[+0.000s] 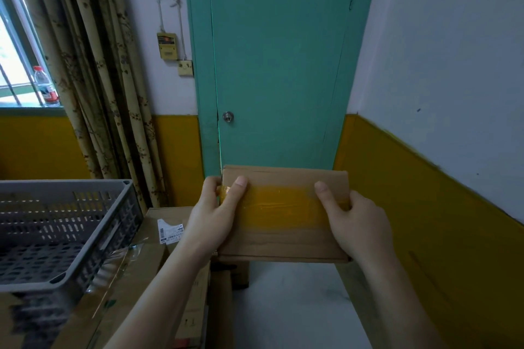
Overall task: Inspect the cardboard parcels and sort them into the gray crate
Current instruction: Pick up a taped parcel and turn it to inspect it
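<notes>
A flat brown cardboard parcel point(283, 238) with a wide band of yellow tape across its face is held up in front of me, level, at chest height. My left hand point(215, 215) grips its left end, thumb on the tape. Its right end sits in my right hand point(357, 224), thumb on the top face. The gray crate point(85, 235), slotted and perforated, stands at the left on top of large cardboard boxes; the part of its inside that I see holds nothing.
Large cardboard boxes point(153, 263) with a white shipping label point(170, 231) lie under and beside the crate. A green door point(283, 65) faces me. A curtain and a window sill with a water bottle point(46, 88) are at the left. A wall runs along the right.
</notes>
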`<state>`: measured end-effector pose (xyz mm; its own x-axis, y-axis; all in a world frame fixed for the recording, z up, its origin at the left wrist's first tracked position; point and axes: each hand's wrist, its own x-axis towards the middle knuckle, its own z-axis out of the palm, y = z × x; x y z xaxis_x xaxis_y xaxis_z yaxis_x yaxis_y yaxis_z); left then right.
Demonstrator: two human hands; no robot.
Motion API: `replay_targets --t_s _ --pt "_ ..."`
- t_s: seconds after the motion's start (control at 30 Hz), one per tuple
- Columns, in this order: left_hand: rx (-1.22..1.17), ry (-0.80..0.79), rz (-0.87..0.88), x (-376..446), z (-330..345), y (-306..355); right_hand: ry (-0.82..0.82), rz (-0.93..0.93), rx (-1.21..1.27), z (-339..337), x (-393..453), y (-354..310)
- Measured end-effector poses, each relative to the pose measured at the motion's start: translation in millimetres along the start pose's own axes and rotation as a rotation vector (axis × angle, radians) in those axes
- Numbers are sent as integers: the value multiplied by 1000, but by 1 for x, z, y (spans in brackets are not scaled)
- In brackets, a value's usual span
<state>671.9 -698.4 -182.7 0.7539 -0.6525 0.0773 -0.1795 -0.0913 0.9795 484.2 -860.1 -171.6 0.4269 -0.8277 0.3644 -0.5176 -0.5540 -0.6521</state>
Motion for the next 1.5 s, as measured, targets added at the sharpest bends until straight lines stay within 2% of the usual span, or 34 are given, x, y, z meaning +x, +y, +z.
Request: replay_targets --t_s 0.27,0.37,0.53,0.8,0.93,1.03,1.2,1.3,1.43,1.5 --pt "23 157 -55 1 2 4 65 -124 130 8 -10 -2" --pt "49 158 -26 4 1 7 102 -119 151 13 -11 -1" --pt "-1 157 -51 9 -3 0 71 -99 169 18 -12 -1" --pt "-57 133 -54 7 0 -8 -90 196 215 10 -1 -7" --pt "-82 75 -68 8 -1 -11 -163 219 275 14 1 2" --pt "-145 90 -90 10 -4 -10 -236 233 346 17 -1 7" --pt "-228 158 -63 13 -7 -10 -214 252 464 18 0 14" --pt "-160 96 -67 16 -9 -13 -226 283 513 17 1 17" --pt "-139 -141 -321 17 -13 -13 -238 322 595 16 0 20" --pt "-135 -209 -367 18 -16 -15 -243 313 576 19 -1 21"
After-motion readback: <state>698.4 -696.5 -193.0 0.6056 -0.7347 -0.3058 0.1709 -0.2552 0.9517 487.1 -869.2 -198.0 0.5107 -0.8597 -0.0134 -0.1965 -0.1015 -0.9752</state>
